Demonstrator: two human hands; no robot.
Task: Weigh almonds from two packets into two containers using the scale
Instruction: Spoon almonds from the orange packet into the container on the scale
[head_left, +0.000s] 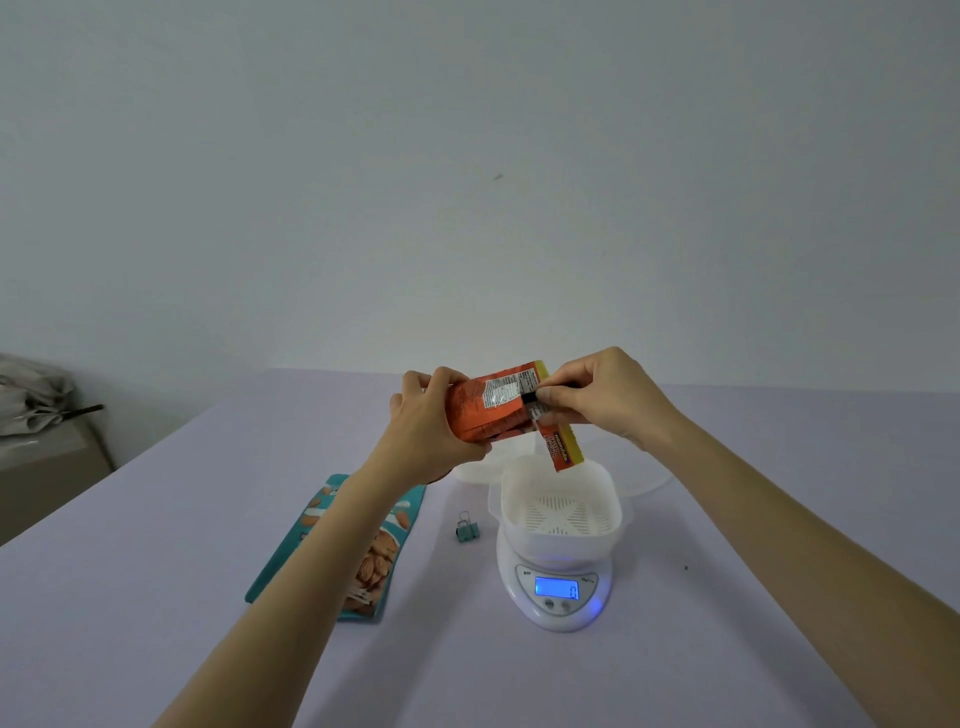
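I hold an orange almond packet (488, 410) in the air above the table. My left hand (434, 426) grips its body, and my right hand (597, 397) pinches a black binder clip (531, 399) at its folded top end, whose flap hangs down. Below it, a white square container (561, 506) with a slotted bottom sits on the white digital scale (558, 587), whose blue display is lit. A teal almond packet (345, 545) lies flat at the left, partly under my left forearm. Behind the scale, a second white container (475, 470) is partly hidden.
A small teal binder clip (467, 527) lies on the pale lilac table (156, 597) between the teal packet and the scale. A round clear lid (647, 480) lies behind the scale at the right. A grey bundle (31, 395) sits on a surface off the table's left.
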